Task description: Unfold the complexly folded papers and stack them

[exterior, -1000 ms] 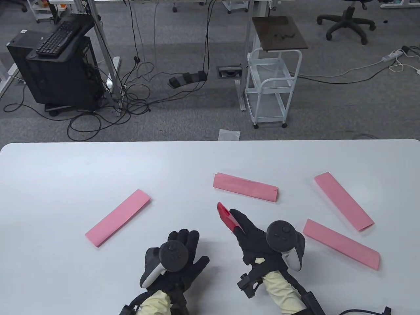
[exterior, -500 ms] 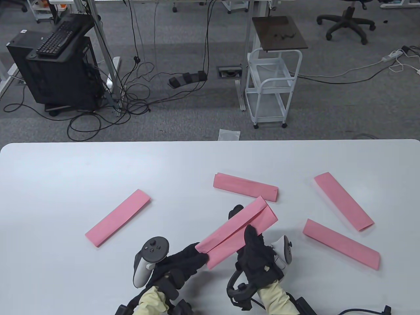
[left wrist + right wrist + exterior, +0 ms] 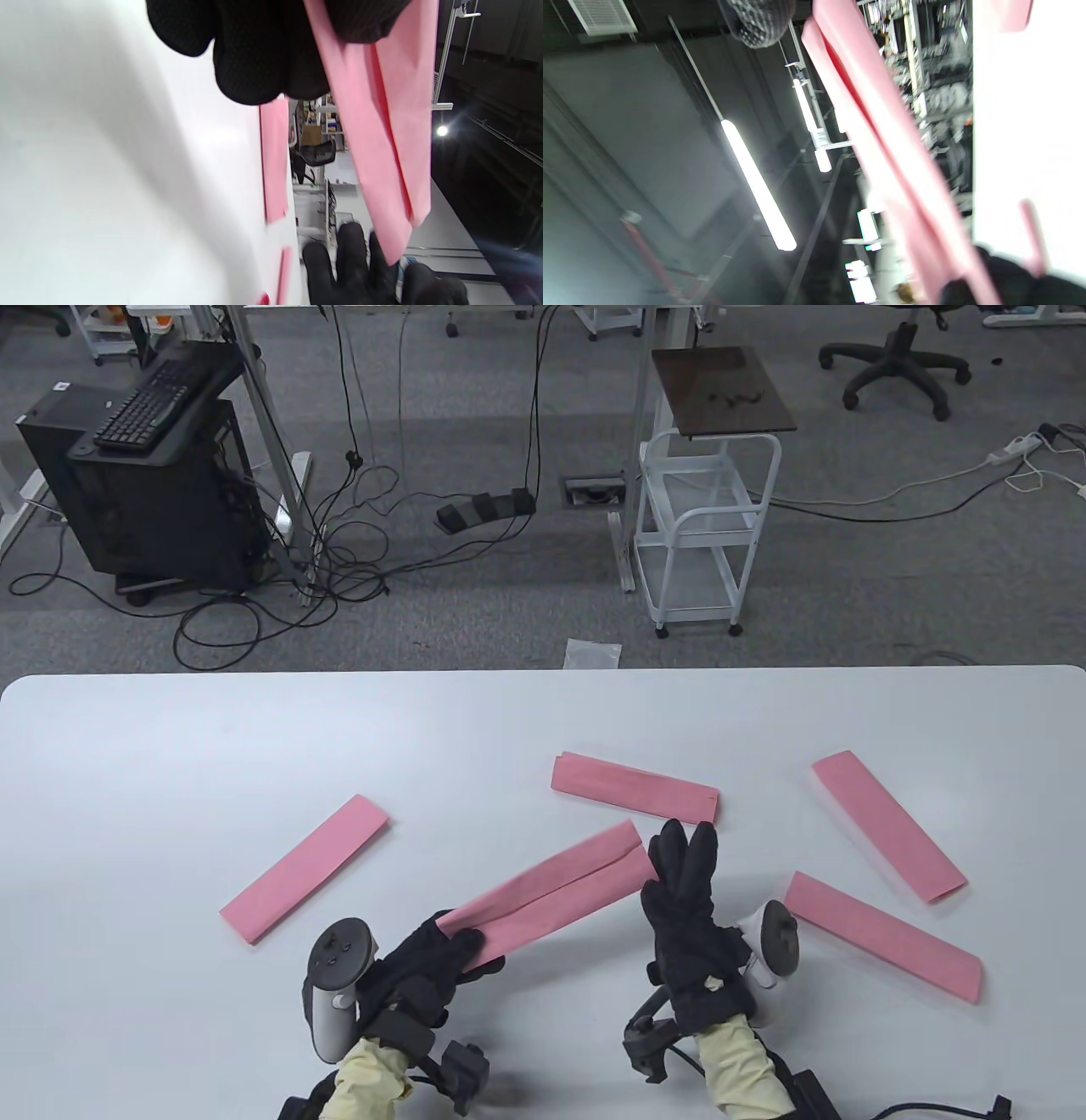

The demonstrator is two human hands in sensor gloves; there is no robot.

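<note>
A long pink paper strip (image 3: 560, 891), folded lengthwise with its flaps partly open, hangs above the table between my hands. My left hand (image 3: 471, 948) pinches its near left end; the left wrist view shows the strip (image 3: 382, 127) running out from under those fingers (image 3: 254, 51). My right hand (image 3: 674, 861) stands by the strip's far right end with its fingers spread and straight. I cannot tell whether it touches the paper. The right wrist view shows the strip (image 3: 882, 140) beside one fingertip (image 3: 755, 17).
Several other folded pink strips lie flat on the white table (image 3: 170, 746): one at the left (image 3: 305, 868), one at the middle (image 3: 635, 789), two at the right (image 3: 887, 826) (image 3: 882, 937). Beyond the table's far edge is a floor with a cart and cables.
One second ago my right hand alone held a small folded piece. Since then my left hand took the near end, the strip swung lower and leftward, and my right hand's fingers opened.
</note>
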